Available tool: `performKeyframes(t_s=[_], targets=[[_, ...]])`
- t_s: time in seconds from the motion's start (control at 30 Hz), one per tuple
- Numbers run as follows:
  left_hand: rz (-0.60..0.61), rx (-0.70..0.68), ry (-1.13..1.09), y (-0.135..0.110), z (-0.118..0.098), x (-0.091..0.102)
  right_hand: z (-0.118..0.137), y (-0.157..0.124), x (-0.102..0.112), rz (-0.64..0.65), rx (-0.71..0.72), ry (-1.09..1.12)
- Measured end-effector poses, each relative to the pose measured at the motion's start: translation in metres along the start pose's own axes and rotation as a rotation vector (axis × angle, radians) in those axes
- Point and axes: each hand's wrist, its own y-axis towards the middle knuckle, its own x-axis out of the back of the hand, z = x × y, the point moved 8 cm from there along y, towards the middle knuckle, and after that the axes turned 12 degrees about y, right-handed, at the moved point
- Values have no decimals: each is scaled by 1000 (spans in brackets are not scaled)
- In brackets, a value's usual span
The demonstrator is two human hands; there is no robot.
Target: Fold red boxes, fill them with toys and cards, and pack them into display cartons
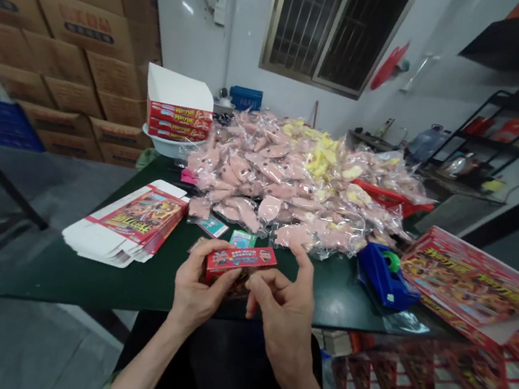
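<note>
One red box (241, 261), two-handed.
Left hand (197, 285) gripped one end; right hand (287, 309) pinched narrow near the other, hold unclear. Steady left support, light right touch seemed best.

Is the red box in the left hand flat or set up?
Set up: the red box shows two panels meeting at an edge. Whether it is shut, I cannot tell.

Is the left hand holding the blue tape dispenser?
No, the left hand holds a red box, and the dispenser stands on the table.
</note>
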Motion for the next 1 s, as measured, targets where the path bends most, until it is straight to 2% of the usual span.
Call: performKeyframes(t_s=[0.13, 0.23, 0.4, 0.5, 0.57, 0.73, 0.83, 0.9, 1.0], targets=[[12, 21, -34, -4, 4, -1, -11, 2, -4, -26, -36, 43], [27, -12, -38, -3, 4, -1, -14, 3, -6, -45, -52, 22], [87, -252, 16, 4, -15, 2, -16, 5, -1, -124, -36, -47], [159, -415, 124, 9, -29, 1, -17, 8, -1, -111, -55, -70], [209, -463, 135, 12, -34, 1, -20, 11, 1, -94, -73, -100], [322, -390, 73, 20, -29, -3, -50, 16, 21, -55, -70, -323], [262, -325, 100, 24, -24, -1, -70, 15, 40, 25, -74, -708], [195, -282, 135, 26, -23, 0, -62, 13, 52, 34, -24, -965], [205, -293, 139, 25, -32, -8, -12, 10, 50, 59, 228, -1052]])
